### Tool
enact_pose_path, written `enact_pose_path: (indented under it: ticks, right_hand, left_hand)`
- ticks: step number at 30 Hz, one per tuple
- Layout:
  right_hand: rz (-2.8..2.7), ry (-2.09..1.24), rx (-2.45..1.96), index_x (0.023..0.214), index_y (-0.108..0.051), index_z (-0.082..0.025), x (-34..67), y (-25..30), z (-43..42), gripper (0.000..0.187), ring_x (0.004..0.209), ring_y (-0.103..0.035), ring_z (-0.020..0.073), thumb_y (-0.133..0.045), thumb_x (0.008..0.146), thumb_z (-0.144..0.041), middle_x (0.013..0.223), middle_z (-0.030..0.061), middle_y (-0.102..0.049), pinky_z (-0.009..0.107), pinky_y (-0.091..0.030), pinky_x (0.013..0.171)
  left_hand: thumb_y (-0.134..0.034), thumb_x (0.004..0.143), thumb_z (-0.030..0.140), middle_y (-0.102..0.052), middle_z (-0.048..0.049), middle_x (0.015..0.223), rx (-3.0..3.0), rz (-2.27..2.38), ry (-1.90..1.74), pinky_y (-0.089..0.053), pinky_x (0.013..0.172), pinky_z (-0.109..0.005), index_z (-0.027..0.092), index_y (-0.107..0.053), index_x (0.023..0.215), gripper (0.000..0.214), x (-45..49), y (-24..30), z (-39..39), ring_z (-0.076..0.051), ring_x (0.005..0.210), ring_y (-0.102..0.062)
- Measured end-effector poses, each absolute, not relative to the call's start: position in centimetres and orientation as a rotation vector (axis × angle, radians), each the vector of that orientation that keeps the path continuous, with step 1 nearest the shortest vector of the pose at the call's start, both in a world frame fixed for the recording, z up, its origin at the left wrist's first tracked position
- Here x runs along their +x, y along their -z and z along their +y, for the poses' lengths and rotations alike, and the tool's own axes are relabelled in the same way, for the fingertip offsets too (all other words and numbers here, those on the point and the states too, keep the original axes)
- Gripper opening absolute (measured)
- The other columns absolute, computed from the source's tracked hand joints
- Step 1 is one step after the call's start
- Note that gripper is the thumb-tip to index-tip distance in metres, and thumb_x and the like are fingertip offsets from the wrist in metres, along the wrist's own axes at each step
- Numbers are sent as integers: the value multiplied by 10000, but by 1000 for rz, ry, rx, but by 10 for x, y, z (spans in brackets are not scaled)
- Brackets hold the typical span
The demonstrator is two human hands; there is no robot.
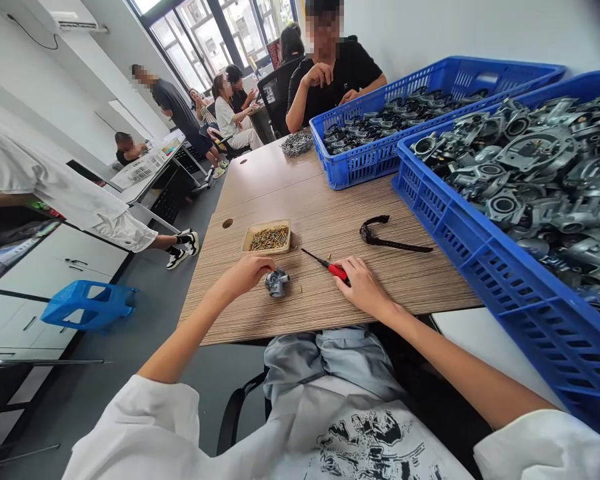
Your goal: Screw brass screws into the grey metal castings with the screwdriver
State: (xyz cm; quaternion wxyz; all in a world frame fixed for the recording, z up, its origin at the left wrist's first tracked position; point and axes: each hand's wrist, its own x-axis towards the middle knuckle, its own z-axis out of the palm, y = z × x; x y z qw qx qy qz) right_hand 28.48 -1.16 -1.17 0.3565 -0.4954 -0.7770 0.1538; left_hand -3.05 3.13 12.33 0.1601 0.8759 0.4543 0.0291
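A small grey metal carburetor body [278,284] rests on the wood-grain table [260,320] in front of me. My left hand [253,272] is closed at its upper left edge, fingertips pinched on it; whether a smaller piece is between them is hidden. To the right, my right hand [359,283] lies on the tabletop, fingers wrapped round the red handle of a screwdriver [338,271]. Its dark shaft points to the upper left, away from the carburetor body. Behind the left hand stands a shallow tray [245,248] full of small brass pieces. A few loose brass pieces lie near the screwdriver.
A black wristwatch [387,243] lies right of my right hand. Two blue crates [337,175] of metal parts line the table's right side. A pile of small metal pieces [297,143] sits at the far end, where a co-worker [347,70] sits. A blue stool [87,303] stands left.
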Motion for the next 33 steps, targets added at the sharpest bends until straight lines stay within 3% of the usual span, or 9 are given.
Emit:
enact_pose_path:
  ticks: [15, 23, 27, 30, 33]
  right_hand:
    - [-2012, -394, -1286, 1172, -628, -195, 285, 11, -11, 214, 1087, -584, 313, -567, 968, -210, 1142, 133, -655, 455, -502, 979]
    - [-2013, -392, -1287, 1167, -630, -202, 285, 11, -12, 209, 1081, -585, 312, -569, 967, -208, 1137, 129, -656, 452, -499, 976]
    - [-2016, -386, -1294, 1167, -636, -186, 285, 10, -12, 213, 1083, -587, 313, -569, 966, -207, 1141, 138, -659, 451, -496, 981]
    - [-2013, -389, -1288, 1172, -640, -184, 285, 10, -12, 223, 1079, -587, 313, -567, 962, -205, 1144, 139, -664, 457, -499, 977]
    - [-2003, -399, -1279, 1177, -643, -179, 285, 10, -12, 234, 1082, -590, 312, -576, 953, -198, 1149, 137, -668, 451, -503, 970]
  left_hand:
    - [-527, 932, 91, -718, -82, 884, 2554, 1345, 115, -521, 871, -277, 188, -727, 912, 224, -30, -107, 30, -198, 861, -694]
    - [-568, 937, 129, -749, -68, 928, 2506, 1340, 68, -523, 837, -283, 194, -728, 939, 173, -26, -109, 28, -201, 873, -708]
    - [-683, 898, 240, -755, -46, 880, 2256, 1331, -94, -512, 727, -273, 175, -714, 975, 106, -31, -105, 37, -179, 786, -685]
    - [-790, 828, 427, -724, -36, 815, 2115, 1308, -208, -499, 675, -278, 166, -684, 913, 294, -37, -95, 44, -163, 707, -640]
    - [-847, 741, 573, -712, -31, 859, 2074, 1327, -295, -502, 699, -289, 183, -655, 928, 474, -45, -82, 48, -171, 753, -636]
